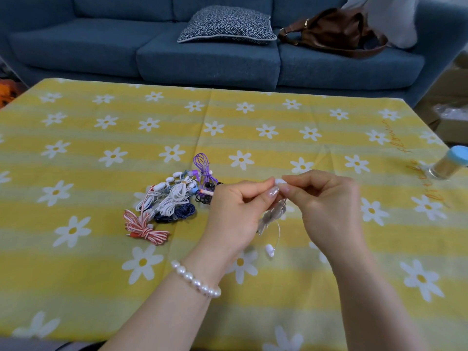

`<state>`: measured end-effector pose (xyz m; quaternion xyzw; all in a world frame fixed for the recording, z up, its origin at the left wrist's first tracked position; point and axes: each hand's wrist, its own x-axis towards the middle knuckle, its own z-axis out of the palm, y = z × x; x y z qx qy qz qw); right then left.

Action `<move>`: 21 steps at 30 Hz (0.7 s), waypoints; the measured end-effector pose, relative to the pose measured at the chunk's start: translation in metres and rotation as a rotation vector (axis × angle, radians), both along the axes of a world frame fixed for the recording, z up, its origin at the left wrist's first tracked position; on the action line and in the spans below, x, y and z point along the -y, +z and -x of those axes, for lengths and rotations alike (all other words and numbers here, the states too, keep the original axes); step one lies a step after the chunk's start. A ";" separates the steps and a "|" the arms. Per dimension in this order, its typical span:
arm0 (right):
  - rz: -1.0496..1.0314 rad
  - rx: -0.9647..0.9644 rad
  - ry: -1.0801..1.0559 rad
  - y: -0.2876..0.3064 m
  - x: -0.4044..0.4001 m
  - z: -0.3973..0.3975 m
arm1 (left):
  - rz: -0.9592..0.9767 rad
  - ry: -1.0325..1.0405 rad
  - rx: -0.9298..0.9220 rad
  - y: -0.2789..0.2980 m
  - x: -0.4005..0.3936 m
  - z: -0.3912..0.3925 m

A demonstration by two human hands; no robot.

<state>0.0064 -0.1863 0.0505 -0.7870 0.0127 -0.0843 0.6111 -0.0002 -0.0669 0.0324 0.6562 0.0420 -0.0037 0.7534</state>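
Observation:
Above the yellow daisy tablecloth (253, 138), both my hands hold one set of white earphones (272, 216). My left hand (236, 214), with a pearl bracelet on its wrist, pinches the bundled cable near its top. My right hand (326, 206) pinches a white earbud (279, 181) between thumb and forefinger, right beside the left fingertips. The cable bundle hangs blurred between the hands, and a second white earbud (270, 250) dangles below on a thin wire. A pile of coiled earphones (174, 198) in white, purple, navy, black and red-white stripes lies left of my hands.
A jar with a blue lid (449, 164) stands at the table's right edge. Behind the table is a blue sofa (202, 54) with a patterned cushion (228, 25) and a brown leather bag (334, 31). Boxes sit on the floor at far right.

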 end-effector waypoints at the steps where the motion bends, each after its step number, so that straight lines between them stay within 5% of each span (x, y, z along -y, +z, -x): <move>1: -0.015 0.002 0.009 0.001 0.001 0.000 | -0.002 -0.011 0.007 0.001 -0.001 0.000; 8: -0.381 -0.095 0.177 0.004 0.004 0.000 | 0.373 -0.099 -0.133 0.015 -0.012 -0.006; 21: -0.549 -0.227 0.268 -0.002 0.000 0.000 | 0.559 -0.164 -0.319 0.010 -0.010 -0.007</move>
